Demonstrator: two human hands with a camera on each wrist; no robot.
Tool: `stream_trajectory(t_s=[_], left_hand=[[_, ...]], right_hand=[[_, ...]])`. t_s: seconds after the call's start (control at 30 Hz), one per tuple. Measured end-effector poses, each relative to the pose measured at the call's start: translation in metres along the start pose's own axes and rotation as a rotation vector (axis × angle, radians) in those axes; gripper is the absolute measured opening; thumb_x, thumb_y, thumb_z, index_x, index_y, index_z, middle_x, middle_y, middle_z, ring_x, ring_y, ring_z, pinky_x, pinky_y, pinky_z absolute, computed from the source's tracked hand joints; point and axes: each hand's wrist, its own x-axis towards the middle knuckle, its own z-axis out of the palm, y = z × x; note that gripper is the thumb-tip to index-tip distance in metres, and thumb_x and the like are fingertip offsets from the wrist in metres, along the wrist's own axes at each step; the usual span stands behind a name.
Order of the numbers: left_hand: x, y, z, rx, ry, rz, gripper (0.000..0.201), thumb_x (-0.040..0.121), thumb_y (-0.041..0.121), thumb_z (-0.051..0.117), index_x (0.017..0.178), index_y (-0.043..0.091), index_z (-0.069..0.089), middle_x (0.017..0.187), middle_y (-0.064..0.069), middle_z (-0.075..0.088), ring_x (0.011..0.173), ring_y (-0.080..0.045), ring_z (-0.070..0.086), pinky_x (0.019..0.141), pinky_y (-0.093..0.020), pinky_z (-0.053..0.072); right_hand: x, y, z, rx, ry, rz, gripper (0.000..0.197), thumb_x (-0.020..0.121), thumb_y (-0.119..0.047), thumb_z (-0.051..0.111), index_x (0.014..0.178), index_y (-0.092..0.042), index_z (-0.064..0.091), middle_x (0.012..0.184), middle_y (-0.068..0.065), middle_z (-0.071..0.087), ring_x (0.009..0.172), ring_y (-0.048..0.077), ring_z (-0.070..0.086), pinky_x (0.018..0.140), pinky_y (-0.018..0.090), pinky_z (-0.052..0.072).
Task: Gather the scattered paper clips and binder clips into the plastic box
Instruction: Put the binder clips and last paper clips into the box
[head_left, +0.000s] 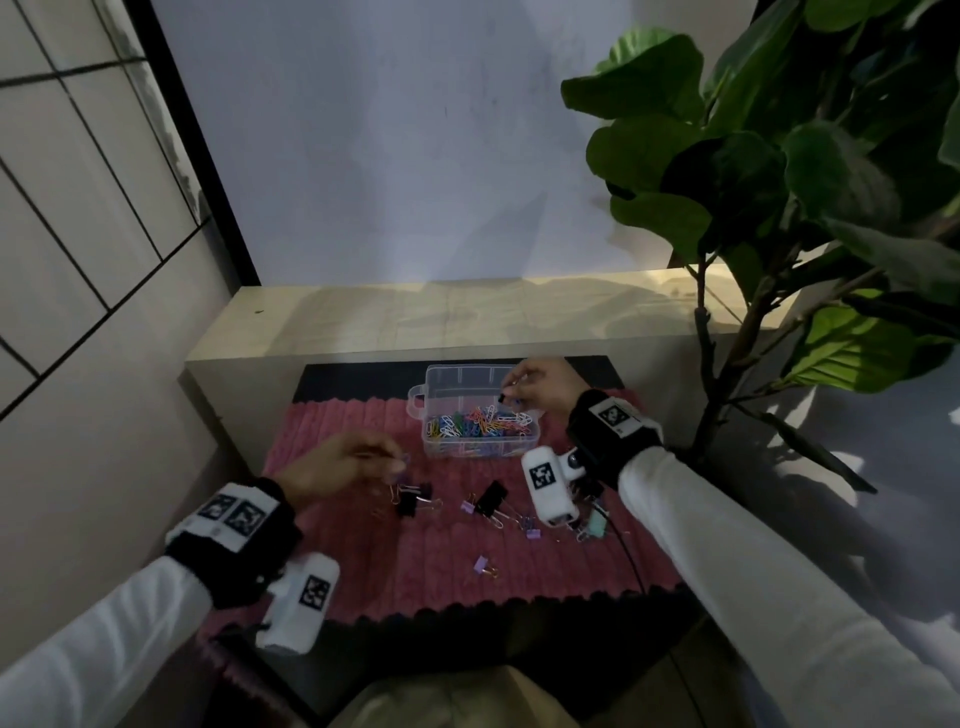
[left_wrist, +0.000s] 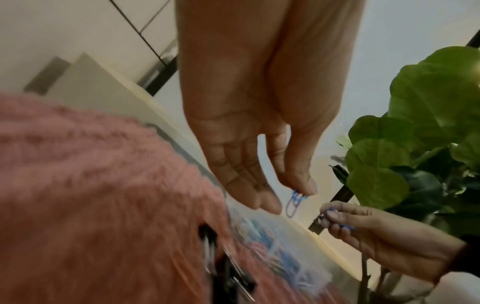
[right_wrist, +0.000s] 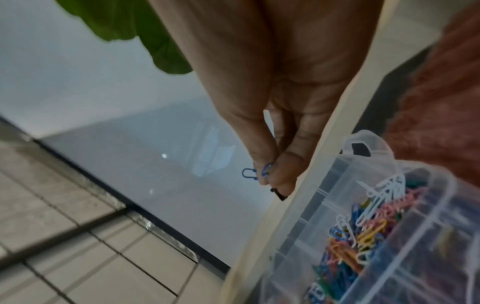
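Clear plastic box (head_left: 475, 415), full of coloured paper clips, sits on the pink mat (head_left: 363, 561). Above it, right hand (head_left: 545, 387) pinches a blue paper clip (right_wrist: 248, 172); left hand (head_left: 337, 462) pinches another (left_wrist: 294, 202).

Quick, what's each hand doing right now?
Left hand: pinching a blue paper clip.
Right hand: pinching a blue paper clip and something small and black, over the plastic box.
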Motion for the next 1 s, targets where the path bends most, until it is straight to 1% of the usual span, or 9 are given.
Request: stream_trajectory(t_s=[0.1,0.17,0.23,0.3,0.4,0.6,0.8,0.9,1.0], left_hand=[[-0.004,-0.006,-0.019,0.246,0.006,-0.018,0.011,0.083,0.013,0.062,0.075,0.021,0.061,0.077,0.004,0.066,0.065,0.002,0.061,0.065,-0.008,0.046],[-0.003,-0.015,-0.019,0.536,-0.002,-0.008,0.016,0.083,0.015,0.062,0.076,0.028,0.058,0.080,0.011,0.063,0.068,0.001,0.057,0.066,-0.011,0.039],[-0.002,-0.021,-0.013,0.728,-0.015,0.015,0.011,0.084,0.014,0.061,0.092,0.021,0.061,0.090,0.007,0.064,0.076,-0.005,0.055,0.069,-0.014,0.036],[0.000,-0.030,-0.005,0.801,-0.065,0.031,0.024,0.082,0.013,0.063,0.106,0.014,0.063,0.104,0.001,0.068,0.089,-0.009,0.059,0.077,-0.012,0.036],[0.004,-0.038,0.005,0.853,-0.116,0.053,0.027,0.080,0.010,0.063,0.107,0.012,0.064,0.113,-0.003,0.065,0.100,-0.016,0.060,0.080,-0.013,0.035],[0.008,-0.039,0.013,0.923,-0.141,0.020,0.018,0.081,0.008,0.056,0.099,0.005,0.059,0.115,-0.009,0.053,0.099,-0.024,0.055,0.081,-0.028,0.042],[0.016,-0.029,0.010,0.944,-0.280,-0.070,0.020,0.081,0.012,0.058,0.100,0.004,0.060,0.105,-0.013,0.065,0.084,-0.018,0.054,0.072,-0.023,0.040],[0.018,-0.025,0.011,0.940,-0.329,-0.100,0.023,0.079,0.012,0.060,0.100,0.005,0.060,0.104,-0.012,0.065,0.081,-0.014,0.051,0.065,-0.018,0.039],[0.018,-0.028,0.009,0.882,-0.356,-0.085,0.023,0.077,0.013,0.064,0.099,0.006,0.062,0.098,-0.008,0.064,0.081,-0.009,0.050,0.058,-0.006,0.032]], right_hand=[[0.013,-0.005,0.006,-0.132,0.007,0.043,0.007,0.080,0.004,0.063,0.085,-0.001,0.063,0.089,0.017,0.066,0.072,0.021,0.064,0.059,0.020,0.054],[0.017,-0.005,0.007,-0.308,-0.073,0.051,0.017,0.080,0.000,0.065,0.097,-0.001,0.065,0.097,0.013,0.067,0.083,0.019,0.062,0.066,0.020,0.050],[0.017,-0.004,0.005,-0.464,-0.158,0.031,0.022,0.081,-0.001,0.064,0.102,-0.003,0.066,0.103,0.010,0.067,0.094,0.021,0.062,0.078,0.026,0.049],[0.017,0.000,-0.001,-0.525,-0.192,0.001,0.024,0.082,0.004,0.060,0.104,-0.003,0.066,0.110,0.014,0.066,0.103,0.025,0.062,0.087,0.031,0.050],[0.008,0.001,-0.019,-0.541,-0.173,-0.073,0.022,0.083,0.004,0.058,0.101,-0.003,0.067,0.110,0.015,0.068,0.101,0.024,0.063,0.088,0.032,0.051],[-0.027,0.026,-0.067,-0.706,-0.079,-0.154,0.016,0.079,-0.004,0.063,0.091,-0.012,0.070,0.098,0.006,0.071,0.092,0.021,0.064,0.091,0.039,0.050],[-0.070,0.057,-0.073,-0.745,-0.180,-0.062,0.019,0.082,-0.007,0.063,0.076,-0.025,0.063,0.086,-0.001,0.067,0.077,0.004,0.057,0.070,0.014,0.040],[-0.073,0.061,-0.058,-0.741,-0.150,-0.106,0.011,0.084,-0.005,0.060,0.088,-0.012,0.067,0.089,0.002,0.068,0.078,0.005,0.059,0.065,0.003,0.038],[-0.072,0.058,-0.037,-0.764,-0.199,-0.184,0.012,0.085,-0.001,0.058,0.093,-0.005,0.067,0.093,0.006,0.069,0.080,0.009,0.062,0.067,0.002,0.041]])
